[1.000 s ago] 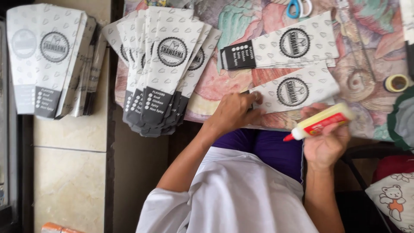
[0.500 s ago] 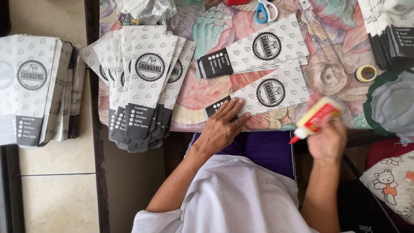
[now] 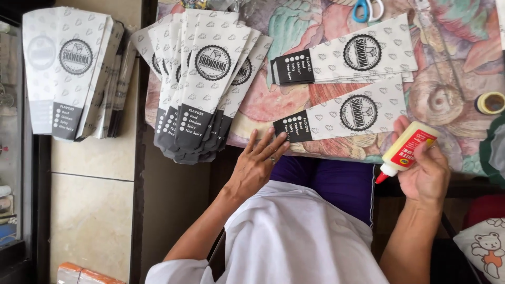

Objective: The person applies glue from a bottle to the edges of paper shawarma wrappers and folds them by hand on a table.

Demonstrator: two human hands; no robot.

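The glue bottle, clasped in our right hand's closed grip just right of the flat paper sleeve, could drip while our open left hand pins the sleeve's dark end.

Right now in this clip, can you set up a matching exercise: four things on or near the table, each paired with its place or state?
1. white glue bottle with red cap
2. blue-handled scissors
3. yellow tape roll
4. single white printed paper sleeve

A. far table edge
B. table's right side
C. in the right hand
D. at the left hand's fingers

Pairs: 1-C, 2-A, 3-B, 4-D
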